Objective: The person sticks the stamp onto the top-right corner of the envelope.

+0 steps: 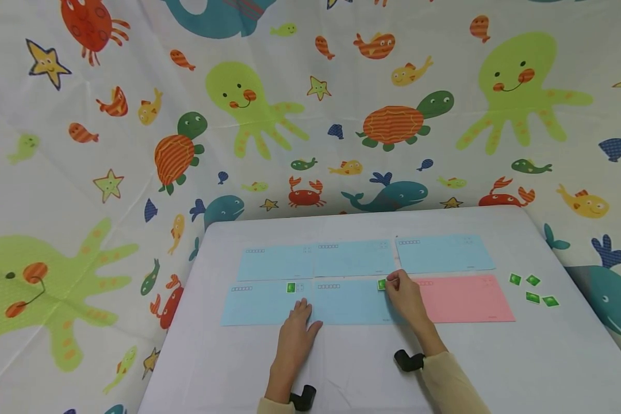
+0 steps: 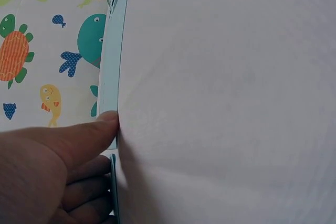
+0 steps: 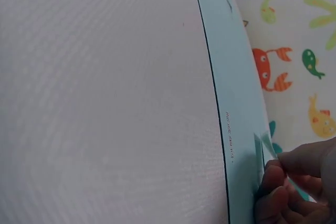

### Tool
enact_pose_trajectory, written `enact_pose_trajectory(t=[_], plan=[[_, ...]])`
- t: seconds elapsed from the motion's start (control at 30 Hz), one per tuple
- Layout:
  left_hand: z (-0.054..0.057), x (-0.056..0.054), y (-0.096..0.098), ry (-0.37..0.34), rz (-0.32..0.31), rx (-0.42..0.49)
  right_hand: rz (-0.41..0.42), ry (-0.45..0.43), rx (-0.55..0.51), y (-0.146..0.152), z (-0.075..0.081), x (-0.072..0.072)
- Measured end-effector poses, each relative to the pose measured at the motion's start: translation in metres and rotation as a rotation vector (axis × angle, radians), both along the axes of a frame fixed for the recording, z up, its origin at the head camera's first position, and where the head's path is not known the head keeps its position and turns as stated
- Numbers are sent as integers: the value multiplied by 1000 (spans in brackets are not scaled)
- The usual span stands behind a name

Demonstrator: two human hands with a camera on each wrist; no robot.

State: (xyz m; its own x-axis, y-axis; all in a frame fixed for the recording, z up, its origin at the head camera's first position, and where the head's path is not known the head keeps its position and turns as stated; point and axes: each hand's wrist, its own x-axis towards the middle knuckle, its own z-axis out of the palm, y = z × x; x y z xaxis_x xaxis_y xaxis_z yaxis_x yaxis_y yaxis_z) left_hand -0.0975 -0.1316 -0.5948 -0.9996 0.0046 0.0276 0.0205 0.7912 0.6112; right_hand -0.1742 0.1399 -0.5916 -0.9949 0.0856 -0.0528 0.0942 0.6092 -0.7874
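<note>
Front middle on the table lies a blue envelope (image 1: 349, 307); at its upper right corner my right hand (image 1: 406, 296) pinches a small green stamp (image 1: 382, 284). Seen from the right wrist, thumb and fingers (image 3: 296, 166) hold a thin edge close over the blue paper. My left hand (image 1: 296, 333) rests with extended fingers on the lower right of the front left blue envelope (image 1: 259, 307), its thumb (image 2: 100, 129) at the neighbouring envelope's near edge. That left envelope bears a green stamp (image 1: 291, 287) near its upper right corner.
Behind lie three more blue envelopes, left (image 1: 274, 264), middle (image 1: 352, 259) and right (image 1: 445, 254). A pink envelope (image 1: 468, 302) sits beyond my right hand. Several loose green stamps (image 1: 533, 298) lie farther right on the white table (image 1: 554, 356).
</note>
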Motion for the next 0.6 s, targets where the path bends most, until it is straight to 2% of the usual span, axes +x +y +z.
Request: enact_pose_trajectory(t=[0.2, 0.6], plan=[[2, 0, 0, -11, -1, -1, 24, 30, 39, -1, 1, 1], [2, 0, 1, -8, 1, -5, 68, 18, 123, -3, -3, -2]])
